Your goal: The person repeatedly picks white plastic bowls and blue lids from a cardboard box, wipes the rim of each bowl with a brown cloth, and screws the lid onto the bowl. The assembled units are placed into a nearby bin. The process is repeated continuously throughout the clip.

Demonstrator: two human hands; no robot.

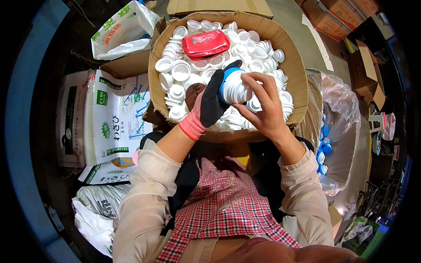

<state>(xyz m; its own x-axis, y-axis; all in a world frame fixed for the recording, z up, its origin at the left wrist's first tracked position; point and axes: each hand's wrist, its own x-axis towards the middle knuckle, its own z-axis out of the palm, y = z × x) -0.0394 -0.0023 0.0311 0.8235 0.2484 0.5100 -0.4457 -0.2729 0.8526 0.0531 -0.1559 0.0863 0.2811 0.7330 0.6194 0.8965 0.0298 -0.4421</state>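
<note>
My left hand (208, 106), in a black and pink work glove, grips a blue plastic cap (223, 83) over the middle of a large carton. A white ridged plastic cap piece (237, 88) sits against the blue one and faces right. Bare, my right hand (268, 103) has its thumb and fingers closed round the white piece's right side. Below both hands, many loose white plastic caps (180, 70) fill the carton (294, 61). On top of them lies a red zipped pouch (205, 45). Something brown (193, 94), partly hidden, shows beside my left wrist.
To the right stands a box lined with clear plastic (344, 105), holding several blue and white caps (323, 147). A white printed bag (125, 33) is at the back left, above printed sheeting (118, 94). White sacks (94, 215) lie lower left. Cardboard boxes (329, 17) stand far right.
</note>
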